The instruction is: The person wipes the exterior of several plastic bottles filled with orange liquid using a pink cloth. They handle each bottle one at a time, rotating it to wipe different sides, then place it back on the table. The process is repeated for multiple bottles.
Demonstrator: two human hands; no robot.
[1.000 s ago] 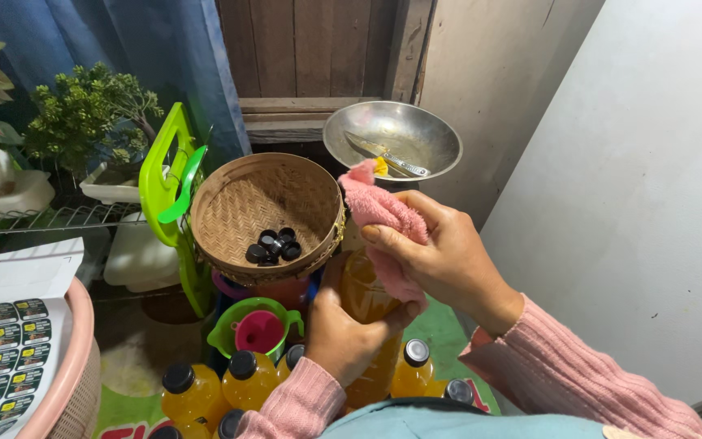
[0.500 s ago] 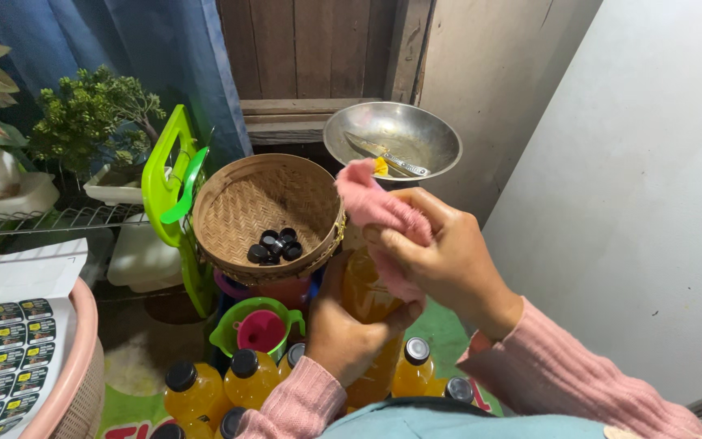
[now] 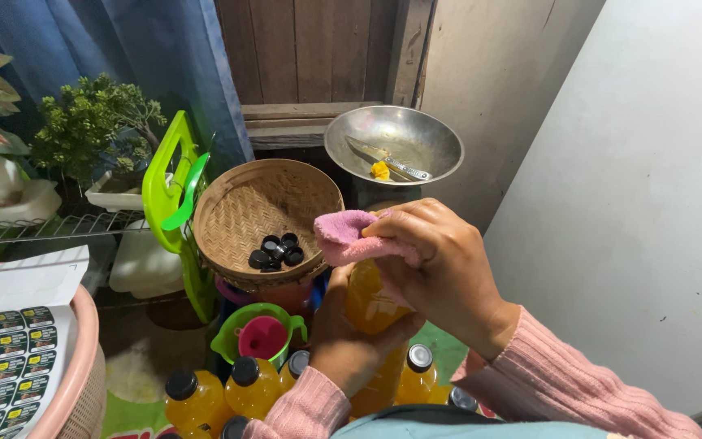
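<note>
At the far left a sheet of small printed labels [image 3: 6,345] lies over the rim of a pink basket [image 3: 83,382]. Behind it a wire shelf [image 3: 50,229] carries a small green potted plant [image 3: 95,130]. Next along stands a lime-green plastic piece [image 3: 166,183], leaning against a round woven basket [image 3: 266,218] that is tilted toward me, with a cluster of black bottle caps [image 3: 276,250] lying in its lower part. Below the basket sits a green funnel [image 3: 252,329] with a pink one [image 3: 262,337] nested inside it, and in front of those a group of capped bottles of orange liquid [image 3: 225,390] stands close together.

In the middle, the left hand [image 3: 351,341] is wrapped firmly around the lower body of an orange bottle [image 3: 367,301], holding it upright above the others. The right hand [image 3: 440,264] is curled down over the top of that bottle, fingers closed on a pink cloth [image 3: 347,237] that it presses against the bottle's neck, so the cap end is hidden. Both sleeves are pink knit.

Behind and to the right, a metal bowl [image 3: 393,138] holds a knife [image 3: 383,160] and a yellow scrap [image 3: 379,170]. Farthest right is a plain pale wall [image 3: 652,203].
</note>
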